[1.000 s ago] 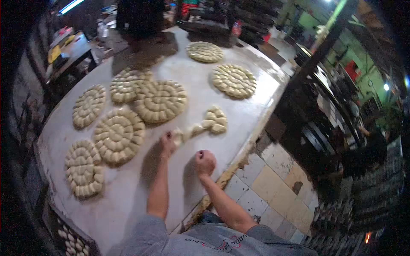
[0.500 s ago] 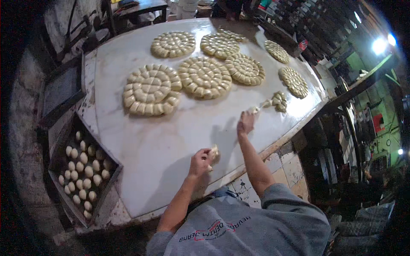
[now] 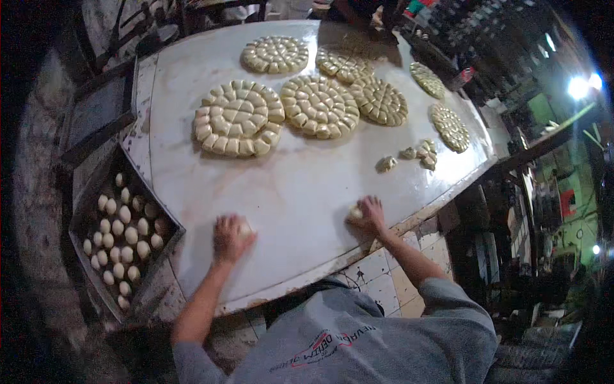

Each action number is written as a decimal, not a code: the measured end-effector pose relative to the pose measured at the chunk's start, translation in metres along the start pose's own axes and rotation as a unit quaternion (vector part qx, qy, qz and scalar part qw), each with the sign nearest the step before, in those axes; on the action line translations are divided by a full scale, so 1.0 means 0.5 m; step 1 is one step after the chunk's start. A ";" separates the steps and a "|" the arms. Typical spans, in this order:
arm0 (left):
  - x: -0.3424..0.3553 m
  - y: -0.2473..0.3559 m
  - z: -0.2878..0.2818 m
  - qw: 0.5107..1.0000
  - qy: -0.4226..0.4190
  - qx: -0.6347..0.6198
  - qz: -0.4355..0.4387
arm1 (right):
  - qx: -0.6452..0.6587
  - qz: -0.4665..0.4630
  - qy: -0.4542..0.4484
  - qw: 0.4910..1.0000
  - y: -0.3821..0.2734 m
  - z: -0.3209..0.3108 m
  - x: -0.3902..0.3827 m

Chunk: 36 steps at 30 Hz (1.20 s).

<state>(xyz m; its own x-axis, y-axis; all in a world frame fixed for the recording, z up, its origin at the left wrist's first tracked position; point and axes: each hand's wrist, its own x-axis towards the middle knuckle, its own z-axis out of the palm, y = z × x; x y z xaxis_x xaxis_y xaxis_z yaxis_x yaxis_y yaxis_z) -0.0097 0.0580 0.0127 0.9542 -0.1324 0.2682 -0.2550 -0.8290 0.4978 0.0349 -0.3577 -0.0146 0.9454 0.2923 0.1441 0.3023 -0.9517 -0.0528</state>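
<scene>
At the near left of the white tabletop (image 3: 300,185), my left hand (image 3: 230,239) is cupped over a small piece of dough (image 3: 246,228), pale and rounded at the side that shows. Toward the near right edge, my right hand (image 3: 371,214) curls around a second piece of dough (image 3: 355,214). Both palms hide most of what they cover. Beyond the right hand lie a few loose dough scraps (image 3: 387,164) and a small glossy clump of dough (image 3: 426,155). Farther back are several flat rounds of dough cut into segments (image 3: 320,106), the nearest one (image 3: 238,119) at the left.
A dark wooden tray (image 3: 167,221) with several dough balls (image 3: 118,227) stands at the table's left corner. Behind it is another dark tray (image 3: 101,118). At the far side, a person's arm (image 3: 350,14) reaches near a dark board (image 3: 358,41).
My hands have spread apart. The left moved left and down onto the tabletop with dough; the right drew nearer, away from the scraps, and one more scrap lies there now.
</scene>
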 end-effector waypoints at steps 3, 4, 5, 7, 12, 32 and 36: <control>0.137 -0.004 0.077 0.979 0.143 0.058 -0.132 | 0.187 0.086 0.198 0.958 -0.007 0.015 0.140; 0.166 -0.006 0.122 0.967 0.180 0.059 -0.169 | 0.141 0.174 0.202 0.953 -0.055 0.009 0.192; 0.186 0.016 0.161 0.955 0.213 0.055 -0.201 | 0.158 0.167 0.191 0.954 -0.090 0.011 0.218; 0.222 0.135 0.170 0.956 0.173 0.053 -0.232 | 0.176 0.195 0.160 0.951 -0.119 0.023 0.237; 0.038 0.215 0.205 0.978 0.117 0.083 -0.154 | 0.230 -0.050 0.097 0.967 -0.111 0.020 0.055; -0.080 -0.122 0.055 0.915 0.316 0.150 -0.199 | 0.082 0.076 0.171 0.979 0.017 0.023 0.133; 0.042 -0.087 0.101 0.927 0.190 0.092 -0.310 | -0.004 0.194 0.091 0.977 -0.073 0.013 0.203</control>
<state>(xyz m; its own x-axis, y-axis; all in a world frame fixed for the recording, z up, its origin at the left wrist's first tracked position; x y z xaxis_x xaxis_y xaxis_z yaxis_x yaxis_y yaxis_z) 0.0294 0.0640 -0.0451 0.7757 0.5723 0.2662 0.3879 -0.7649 0.5142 0.1205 -0.2926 -0.0044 0.9510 -0.1107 0.2887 -0.0756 -0.9886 -0.1302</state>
